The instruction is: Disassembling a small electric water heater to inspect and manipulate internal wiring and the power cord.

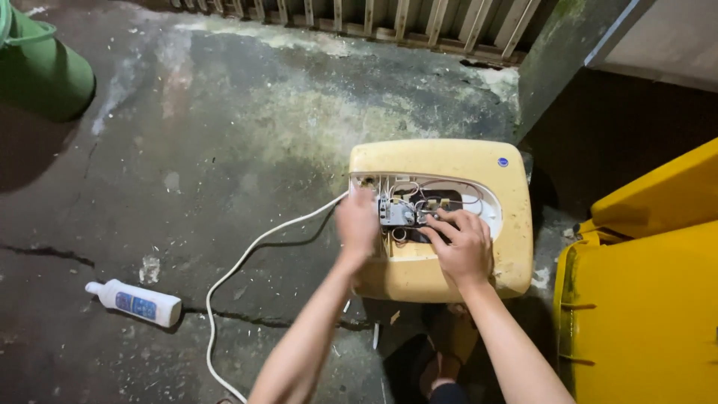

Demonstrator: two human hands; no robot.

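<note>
Seen from the head camera, a yellowed appliance casing [441, 217] lies open on cracked concrete. The left hand [357, 223], blurred, its grip unclear, rests at the opening's edge; the right hand [462, 243] curls its fingers [441, 218] on the wiring [407, 206]. A white cord [247, 262] trails left of the fingers toward a white bottle [134, 301].

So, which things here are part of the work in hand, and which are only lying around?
In the work:
- yellowed appliance, cover off
- wiring block inside it
- white cable
- left hand, blurred; right hand on the wiring

Lying about:
- white bottle
- green container
- yellow bin
</note>
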